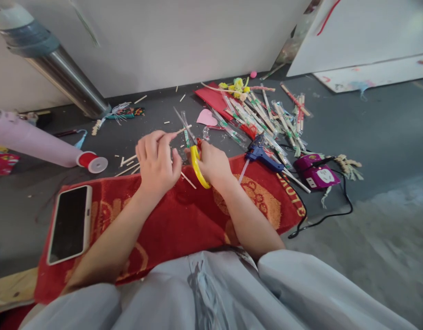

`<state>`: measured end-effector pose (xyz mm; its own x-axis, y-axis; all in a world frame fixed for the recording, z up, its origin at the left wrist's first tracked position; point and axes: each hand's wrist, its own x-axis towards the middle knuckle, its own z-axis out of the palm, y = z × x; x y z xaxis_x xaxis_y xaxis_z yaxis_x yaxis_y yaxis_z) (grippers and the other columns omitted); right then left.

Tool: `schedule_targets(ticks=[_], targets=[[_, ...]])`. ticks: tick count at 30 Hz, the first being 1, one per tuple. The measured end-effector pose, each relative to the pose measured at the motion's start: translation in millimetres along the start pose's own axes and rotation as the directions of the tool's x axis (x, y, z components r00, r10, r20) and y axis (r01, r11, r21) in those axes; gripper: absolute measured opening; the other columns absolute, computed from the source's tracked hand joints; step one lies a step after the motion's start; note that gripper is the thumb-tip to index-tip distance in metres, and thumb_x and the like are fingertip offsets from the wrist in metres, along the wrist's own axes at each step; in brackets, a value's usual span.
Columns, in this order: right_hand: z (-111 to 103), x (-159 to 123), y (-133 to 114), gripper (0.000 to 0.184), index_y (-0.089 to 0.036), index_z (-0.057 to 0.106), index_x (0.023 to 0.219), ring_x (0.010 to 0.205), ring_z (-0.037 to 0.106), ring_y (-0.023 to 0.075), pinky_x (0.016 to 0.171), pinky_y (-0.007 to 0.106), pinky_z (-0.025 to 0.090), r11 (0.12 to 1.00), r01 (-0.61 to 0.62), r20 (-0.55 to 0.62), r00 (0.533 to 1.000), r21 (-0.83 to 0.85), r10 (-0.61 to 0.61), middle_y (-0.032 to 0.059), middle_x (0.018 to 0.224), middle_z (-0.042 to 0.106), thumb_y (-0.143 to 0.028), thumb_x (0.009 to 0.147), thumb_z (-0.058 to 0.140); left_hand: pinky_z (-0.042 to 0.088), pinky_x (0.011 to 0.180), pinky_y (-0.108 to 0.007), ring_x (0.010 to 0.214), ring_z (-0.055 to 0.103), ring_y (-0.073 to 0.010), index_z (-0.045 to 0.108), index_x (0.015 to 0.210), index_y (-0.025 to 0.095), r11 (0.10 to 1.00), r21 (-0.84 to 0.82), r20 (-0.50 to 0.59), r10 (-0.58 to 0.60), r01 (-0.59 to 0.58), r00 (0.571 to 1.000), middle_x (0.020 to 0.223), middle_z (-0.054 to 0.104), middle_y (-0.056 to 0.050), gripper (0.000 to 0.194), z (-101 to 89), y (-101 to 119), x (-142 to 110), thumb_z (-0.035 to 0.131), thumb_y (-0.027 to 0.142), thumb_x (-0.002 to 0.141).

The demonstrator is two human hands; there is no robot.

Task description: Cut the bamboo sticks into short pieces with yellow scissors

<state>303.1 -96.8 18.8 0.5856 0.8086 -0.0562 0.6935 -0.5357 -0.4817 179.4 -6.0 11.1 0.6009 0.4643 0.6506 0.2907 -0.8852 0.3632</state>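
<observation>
Between the fingertips of my left hand [158, 160] is a thin wooden stick [182, 130], its free end pointing right. My right hand [213, 164] grips yellow-handled scissors [198, 168]. Their blades are parted and point up and away, with the stick's end at or between them; exact contact is hard to tell. Below my hands lies a red towel [177, 220] with orange patterns. Cut stick pieces [129, 161] are scattered beside my left hand, and another stick [188, 180] rests on the towel between my wrists.
Wrapped chopsticks [255, 112] pile up at the back right, by a blue glue gun [262, 156] and a purple power block [316, 172] with a black cable. On the left are a phone [69, 224], a red spool [92, 162] and a metal table leg [68, 73]. A pink paper heart [206, 118] lies ahead.
</observation>
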Motion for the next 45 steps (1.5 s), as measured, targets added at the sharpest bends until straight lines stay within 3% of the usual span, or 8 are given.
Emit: schedule_targets(ticks=[5,8,17,23,28,33,38,45], targets=[[1.8,-7.3,-9.0,0.059,-0.01,0.056,0.113,0.092,0.067,0.0322,0.077,0.039,0.048,0.992,0.09,0.075,0.994,-0.09,-0.083,0.019,0.104,0.068,-0.061,0.093,0.033,0.043,0.085,-0.038,0.094,0.06,-0.0237,0.062,0.103,0.023,0.994,0.107,0.084,-0.015,0.006,0.996,0.097,0.063,-0.008,0.024,1.1,-17.7,5.5,0.043,0.032,0.091],[2.8,-9.2,-10.9,0.058,-0.012,0.054,0.119,0.096,0.066,0.0319,0.079,0.038,0.048,0.982,0.157,0.112,0.983,-0.102,-0.145,0.0175,0.109,0.068,-0.059,0.092,0.035,0.043,0.072,-0.03,0.082,0.06,-0.0194,0.063,0.094,0.021,0.989,0.143,0.059,-0.032,0.024,0.998,0.088,0.064,-0.006,0.023,3.1,-23.4,3.4,0.043,0.033,0.092],[0.4,-9.6,-8.8,0.058,-0.012,0.056,0.116,0.095,0.067,0.0273,0.077,0.032,0.046,0.965,0.233,0.13,0.967,-0.118,-0.217,0.015,0.106,0.069,-0.06,0.093,0.031,0.037,0.061,-0.027,0.076,0.059,-0.0164,0.063,0.086,0.018,0.981,0.189,-0.004,0.035,-0.033,0.999,0.08,0.064,-0.006,0.022,5.4,-37.0,0.1,0.046,0.032,0.091],[6.3,-4.2,-7.6,0.054,-0.019,0.065,0.1,0.089,0.069,0.0257,0.072,0.03,0.045,0.973,0.221,0.144,0.967,-0.068,-0.21,0.0114,0.094,0.072,-0.058,0.095,0.027,0.036,0.058,-0.026,0.064,0.053,-0.0137,0.06,0.077,0.019,0.976,0.128,0.038,0.175,-0.179,0.984,0.066,0.059,-0.003,0.029,6.3,-31.4,-0.3,0.04,0.033,0.093],[5.3,0.7,-4.0,0.067,-0.017,0.066,0.093,0.09,0.069,0.0274,0.071,0.03,0.045,0.994,0.087,0.121,0.989,-0.059,-0.08,0.0148,0.094,0.072,-0.067,0.091,0.022,0.04,0.066,-0.027,0.072,0.056,-0.0152,0.06,0.082,0.02,0.991,0.13,0.013,-0.018,0.016,1.0,0.074,0.062,-0.005,0.029,2.6,-29.7,6.4,0.037,0.032,0.095],[4.1,1.1,-3.5,0.071,-0.017,0.067,0.088,0.09,0.069,0.0288,0.071,0.032,0.046,0.999,0.013,0.128,0.992,-0.037,-0.008,0.0157,0.092,0.072,-0.07,0.09,0.019,0.04,0.065,-0.03,0.078,0.06,-0.0201,0.065,0.091,0.019,0.912,0.365,0.183,-0.266,0.186,0.946,0.085,0.067,-0.008,0.028,4.0,-43.4,11.6,0.039,0.031,0.092],[3.2,-0.1,-5.4,0.066,-0.017,0.066,0.086,0.089,0.069,0.0293,0.071,0.032,0.047,0.998,-0.01,0.125,0.992,-0.057,0.017,0.0157,0.093,0.072,-0.067,0.091,0.024,0.045,0.071,-0.035,0.085,0.063,-0.0267,0.068,0.101,0.015,0.816,0.569,0.374,-0.365,0.1,0.852,0.095,0.066,-0.015,0.035,2.4,-54.1,12.2,0.035,0.02,0.088],[0.5,-0.5,-6.7,0.06,-0.017,0.066,0.089,0.091,0.069,0.0291,0.073,0.032,0.048,0.996,-0.032,0.146,0.988,-0.081,0.043,0.0149,0.094,0.072,-0.063,0.092,0.027,0.048,0.074,-0.039,0.091,0.065,-0.0296,0.053,0.13,0.018,0.763,0.629,0.383,-0.47,0.147,0.795,0.102,0.067,-0.016,0.045,-4.5,-50.1,12.9,0.034,0.02,0.09]])
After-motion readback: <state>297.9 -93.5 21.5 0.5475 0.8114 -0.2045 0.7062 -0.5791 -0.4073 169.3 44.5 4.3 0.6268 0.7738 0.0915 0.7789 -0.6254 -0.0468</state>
